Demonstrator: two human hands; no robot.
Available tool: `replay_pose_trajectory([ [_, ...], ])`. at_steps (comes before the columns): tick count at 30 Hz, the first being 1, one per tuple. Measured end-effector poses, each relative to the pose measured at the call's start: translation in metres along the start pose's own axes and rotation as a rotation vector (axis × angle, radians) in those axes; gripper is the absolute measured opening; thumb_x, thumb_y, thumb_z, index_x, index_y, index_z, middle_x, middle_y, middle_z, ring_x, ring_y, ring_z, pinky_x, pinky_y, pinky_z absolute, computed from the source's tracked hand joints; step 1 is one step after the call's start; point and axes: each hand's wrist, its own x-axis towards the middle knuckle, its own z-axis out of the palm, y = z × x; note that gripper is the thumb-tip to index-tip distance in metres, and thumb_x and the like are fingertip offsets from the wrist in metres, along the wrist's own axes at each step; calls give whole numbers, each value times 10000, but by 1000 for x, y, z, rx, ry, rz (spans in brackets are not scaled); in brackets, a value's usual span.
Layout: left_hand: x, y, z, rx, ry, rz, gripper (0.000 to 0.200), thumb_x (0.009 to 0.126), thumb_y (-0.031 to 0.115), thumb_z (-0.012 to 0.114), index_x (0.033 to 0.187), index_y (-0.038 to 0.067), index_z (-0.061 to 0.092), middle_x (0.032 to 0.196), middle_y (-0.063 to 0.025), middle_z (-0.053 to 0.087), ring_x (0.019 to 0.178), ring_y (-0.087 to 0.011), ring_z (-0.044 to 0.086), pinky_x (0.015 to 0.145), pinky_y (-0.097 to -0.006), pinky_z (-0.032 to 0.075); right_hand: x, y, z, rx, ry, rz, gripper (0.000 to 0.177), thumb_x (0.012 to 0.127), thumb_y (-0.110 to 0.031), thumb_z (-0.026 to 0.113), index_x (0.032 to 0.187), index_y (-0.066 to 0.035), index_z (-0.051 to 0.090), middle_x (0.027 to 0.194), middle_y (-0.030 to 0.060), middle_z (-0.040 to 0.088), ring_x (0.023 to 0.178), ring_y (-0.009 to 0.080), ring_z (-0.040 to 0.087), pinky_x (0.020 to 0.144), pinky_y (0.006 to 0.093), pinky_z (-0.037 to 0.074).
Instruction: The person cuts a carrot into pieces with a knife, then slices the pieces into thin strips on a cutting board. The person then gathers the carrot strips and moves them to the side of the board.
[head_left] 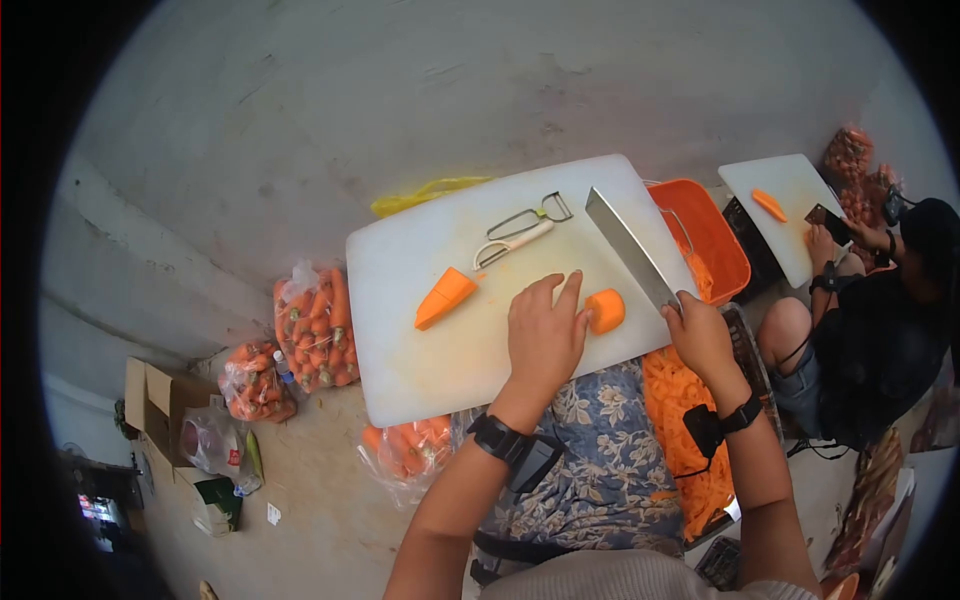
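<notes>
A wide-bladed cleaver is held by its handle in my right hand, its blade slanting up over the right side of the white cutting board. My left hand lies over the front of the board with fingers stretched apart. Its thumb is right at a short, thick carrot chunk. Left of that hand lie cut carrot pieces, side by side. Two peelers, one white-handled and one metal, rest near the board's far edge.
Bags of carrots stand on the floor at the left, near a cardboard box. An orange bucket is beyond the board's right edge; a crate of cut carrot sits nearer. Another person works at a second board.
</notes>
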Motion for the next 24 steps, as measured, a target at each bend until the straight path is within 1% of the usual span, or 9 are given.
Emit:
replay_pose_trajectory([
  [4,6,31,23,78,11,108,527,821,204,736,1319,122,584,1201,-149,591,1097,-326,575,950,-441,446,0,2,3,70,6,35,237,954,-221,587,895,9,590,763,250,643,748,441,643,667,515,499],
  [6,9,31,28,30,-299,-12,497,786,170,758,1259,139,608,1166,-129,604,1076,-309,596,940,-414,456,-2,-3,2,38,-1,42,237,955,-222,586,896,8,590,760,249,643,746,442,642,667,514,500],
  [7,6,29,25,25,-292,-15,497,786,170,758,1259,139,608,1166,-129,604,1076,-309,596,940,-414,456,-3,-5,0,15,-9,49,238,955,-223,586,897,8,589,756,248,642,744,443,641,667,514,500],
  [10,-17,6,3,-54,-187,-37,500,749,148,784,1213,96,603,1141,-127,606,1066,-325,604,920,-412,477,-5,-8,0,-37,-1,16,236,958,-225,583,902,4,589,740,243,640,726,444,639,655,515,500],
  [13,-50,-23,-14,-194,99,-113,535,727,147,821,1174,0,566,1137,-160,623,1025,-359,626,860,-428,527,-10,-5,7,-45,32,-28,231,961,-224,580,903,0,587,718,242,635,701,443,638,638,514,499],
  [16,-79,-40,-20,-254,202,-284,542,733,172,839,1163,0,558,1159,-168,629,1047,-339,634,889,-410,534,-11,-11,9,-53,11,-13,241,963,-220,577,898,12,572,716,255,614,709,449,625,613,509,473],
  [19,-90,-48,-16,-268,229,-336,551,738,175,847,1170,-3,554,1188,-175,622,1058,-327,633,902,-396,539,-16,-18,10,14,44,-103,253,972,-231,584,900,11,591,684,232,606,666,421,626,586,468,463],
  [22,-93,-48,-12,-167,362,-217,501,748,152,837,1144,-8,576,1151,-165,620,1016,-320,634,875,-391,546,-28,-48,5,141,38,-143,260,972,-240,607,908,12,610,668,202,604,636,390,624,562,423,448],
  [24,-97,-44,-14,-202,358,-275,456,756,145,828,1114,-9,591,1119,-154,617,986,-310,633,860,-388,547,-37,-87,-19,210,-40,-248,238,970,-227,613,915,4,612,668,196,606,634,382,623,557,426,450],
])
